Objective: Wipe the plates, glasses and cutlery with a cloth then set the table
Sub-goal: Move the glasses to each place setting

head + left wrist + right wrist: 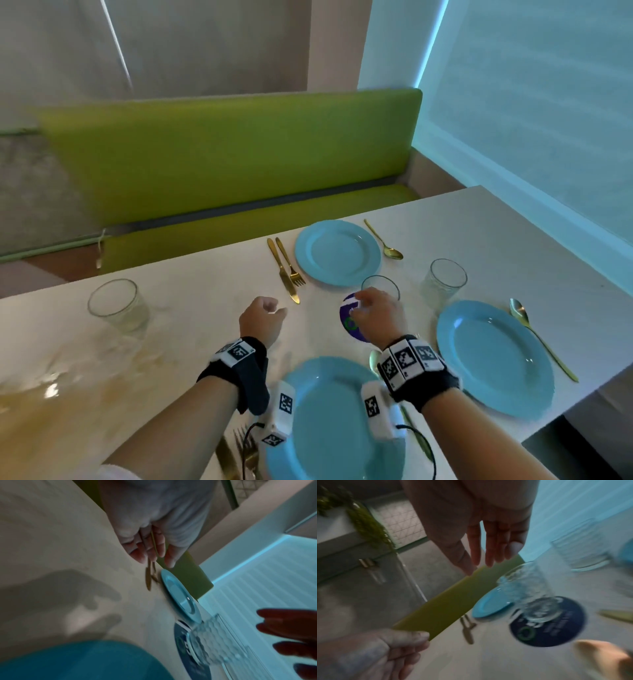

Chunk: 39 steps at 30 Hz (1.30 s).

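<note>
both hands' grip slack: right hand above glass on coaster, left hand empty.

Cool cyan light falls from the window side at right, warm glare on the table's near-left corner. Both wrist views are dim, smeared by motion; a soft hand shadow, probably the left hand's, crosses the table.

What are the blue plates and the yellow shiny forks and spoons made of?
The plates look like glazed ceramic or glossy plastic: smooth, even blue, small light glints. I cannot tell which. The fork and spoon look like gold-coloured polished metal: thin and shiny.
</note>
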Each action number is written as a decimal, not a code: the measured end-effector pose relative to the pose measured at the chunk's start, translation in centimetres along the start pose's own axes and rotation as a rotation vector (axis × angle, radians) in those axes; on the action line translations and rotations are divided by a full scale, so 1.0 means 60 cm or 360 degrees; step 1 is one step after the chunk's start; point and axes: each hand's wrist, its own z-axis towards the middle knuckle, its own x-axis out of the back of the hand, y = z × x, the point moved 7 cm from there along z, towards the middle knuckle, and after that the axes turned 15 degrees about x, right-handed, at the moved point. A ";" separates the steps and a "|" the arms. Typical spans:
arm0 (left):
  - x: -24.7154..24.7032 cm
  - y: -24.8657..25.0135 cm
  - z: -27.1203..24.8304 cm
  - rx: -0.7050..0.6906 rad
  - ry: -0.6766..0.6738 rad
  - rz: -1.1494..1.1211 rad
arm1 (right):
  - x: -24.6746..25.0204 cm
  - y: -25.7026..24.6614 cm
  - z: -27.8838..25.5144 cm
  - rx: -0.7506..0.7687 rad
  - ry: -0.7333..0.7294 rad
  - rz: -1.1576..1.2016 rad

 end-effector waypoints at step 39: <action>0.190 -0.057 0.012 -0.0135 -0.1129 -0.0452 | -0.268 -0.261 -0.021 0.0081 -0.0433 0.0557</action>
